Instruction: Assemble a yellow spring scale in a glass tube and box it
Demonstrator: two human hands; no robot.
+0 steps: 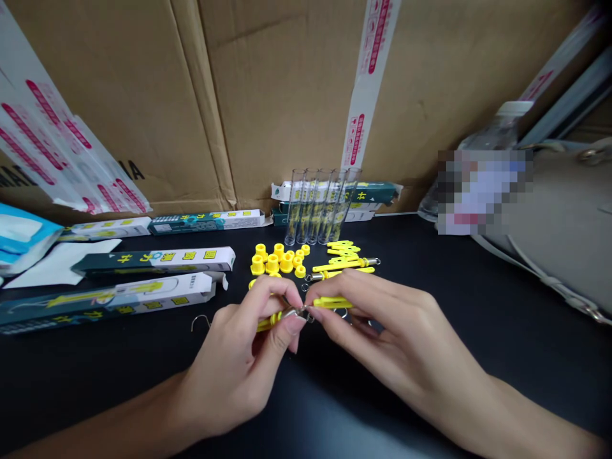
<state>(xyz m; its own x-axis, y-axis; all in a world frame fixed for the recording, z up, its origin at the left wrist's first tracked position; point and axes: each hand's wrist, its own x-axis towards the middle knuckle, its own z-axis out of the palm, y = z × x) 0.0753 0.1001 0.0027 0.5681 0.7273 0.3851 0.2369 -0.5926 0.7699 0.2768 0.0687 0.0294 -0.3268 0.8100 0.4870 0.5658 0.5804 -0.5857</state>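
Observation:
My left hand [239, 363] is closed around a metal spring [289, 313] with a yellow plastic piece [266, 324] at its lower left end. Between the fingers of my right hand [411, 331] is a flat yellow plastic strip [333, 302]. The spring's end and the strip's end meet at the fingertips, where fine metal shows; I cannot tell whether they are joined. Just beyond my hands lie yellow plastic caps [272, 262], loose yellow strips [342, 250] and yellow strips with springs [356, 263]. A wire hook [199, 320] lies left of my left hand.
Several clear tubes [319, 207] stand upright before stacked narrow boxes [377, 191]. More narrow boxes [157, 258] lie on the black table [119, 376] at left, near a blue packet [29, 233]. A bottle [507, 131] and grey bag [564, 217] are right. Cardboard [277, 95] rises behind.

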